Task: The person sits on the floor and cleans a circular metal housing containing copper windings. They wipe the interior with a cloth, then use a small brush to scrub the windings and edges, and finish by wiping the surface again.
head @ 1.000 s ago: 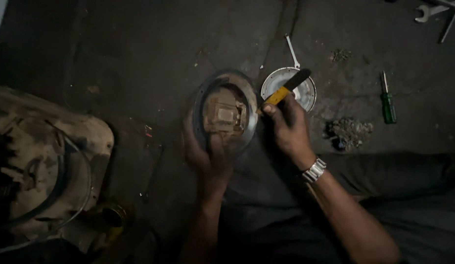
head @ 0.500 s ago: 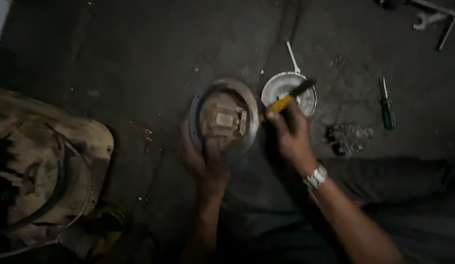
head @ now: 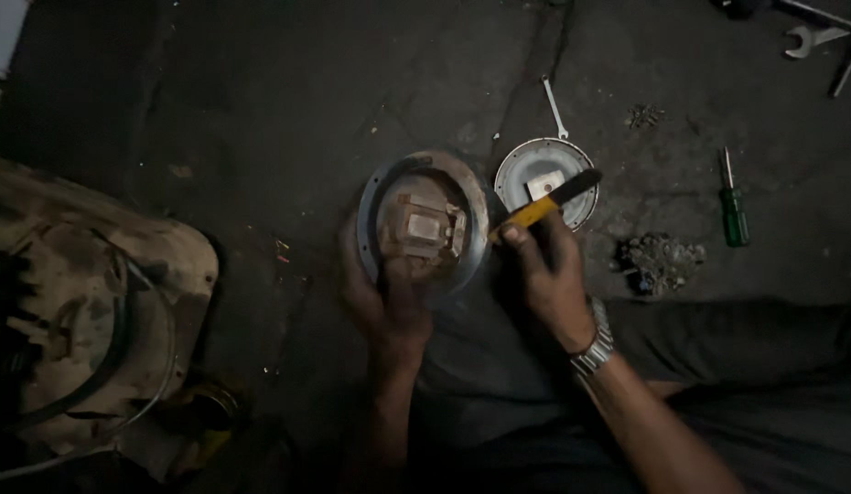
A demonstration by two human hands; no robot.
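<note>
- Round housing (head: 424, 222) sits at frame centre, gripped from below by the left hand (head: 382, 297), as before.
- Right hand (head: 546, 274), fingers clenched on a yellow-handled tool (head: 544, 203), has shifted slightly right.
- Metal disc (head: 546, 183) and green screwdriver (head: 734, 212) lie on the floor to the right.

Rusty round plate (head: 424, 222) (tilted), yellow-handled tool (head: 544, 204)

It looked like a rough repair workshop, with the work done low on a dark, stained and cracked concrete floor (head: 261, 110). Hand tools lay scattered about: a green-handled screwdriver (head: 734, 212), an open-ended spanner (head: 814, 37) and a smaller wrench (head: 554, 107). A grimy, worn machine housing (head: 87, 311) sat at one side, and a heap of dirty scrapings (head: 659, 256) lay nearby.
</note>
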